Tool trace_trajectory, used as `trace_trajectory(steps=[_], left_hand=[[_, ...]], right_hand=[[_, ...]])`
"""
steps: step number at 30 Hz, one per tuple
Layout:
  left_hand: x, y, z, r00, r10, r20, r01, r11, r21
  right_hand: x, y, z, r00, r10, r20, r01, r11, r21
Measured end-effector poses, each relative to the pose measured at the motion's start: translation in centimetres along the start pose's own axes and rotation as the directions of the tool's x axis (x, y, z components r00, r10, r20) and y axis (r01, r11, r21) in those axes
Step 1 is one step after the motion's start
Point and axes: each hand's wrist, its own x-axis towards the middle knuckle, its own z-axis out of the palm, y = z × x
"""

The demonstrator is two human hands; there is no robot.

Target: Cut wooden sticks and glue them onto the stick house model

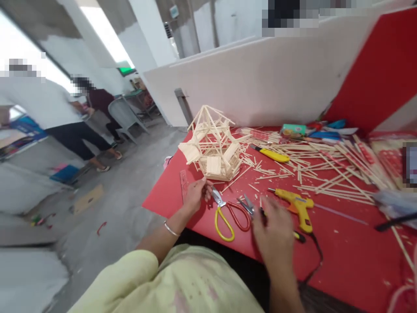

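Note:
My left hand [196, 194] is at the near edge of a small model house built of wooden sticks [213, 150]. Its fingers are curled together, and whatever they may hold is too small to make out. Just right of these fingers lie large scissors [224, 213] with one yellow and one red handle, blades apart. My right hand [274, 228] is smeared by motion above a smaller cutting tool [246, 204] with open metal blades; its grip is partly hidden under the hand. I cannot tell whether the fingers close on it.
On the red table [345, 256] lie a yellow glue gun [301, 208], a yellow utility knife [272, 154] and many loose wooden sticks [325, 163]. A clear ruler [183, 184] lies left of the model. A cable trails off the near edge. Two people are at the left.

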Motion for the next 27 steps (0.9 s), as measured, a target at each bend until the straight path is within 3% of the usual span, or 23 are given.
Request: trace_trajectory(steps=[3,6,9,13,20,27], left_hand=[[-0.7,0.3,1.0,0.998,0.03,-0.062,-0.03,1.0,0.002],[-1.2,0.2,1.9,0.99,0.082,-0.117,-0.082,0.997,0.004],[-1.4,-0.5,2.7,0.982,0.106,-0.158,-0.106,0.994,0.013],[-1.2,-1.9,3.6,0.979,0.098,-0.181,-0.102,0.995,-0.01],[-1.6,-2.0,4.8,0.987,0.098,-0.127,-0.105,0.993,-0.048],[-2.8,-1.1,3.5,0.987,0.091,-0.133,-0.108,0.987,-0.123]], right_hand=[[-1.5,-3.3,1.4,0.994,-0.106,-0.001,0.105,0.975,0.197],[-3.7,-3.1,2.2,0.977,-0.189,0.096,0.152,0.941,0.303],[-5.3,-1.0,2.0,0.969,-0.185,0.165,0.134,0.951,0.278],[-5.8,0.6,0.6,0.981,-0.151,0.121,0.127,0.974,0.189],[-5.9,-1.5,0.4,0.959,-0.244,0.147,0.212,0.956,0.203],[-6.7,-4.1,2.2,0.941,-0.233,0.246,0.181,0.959,0.218]])
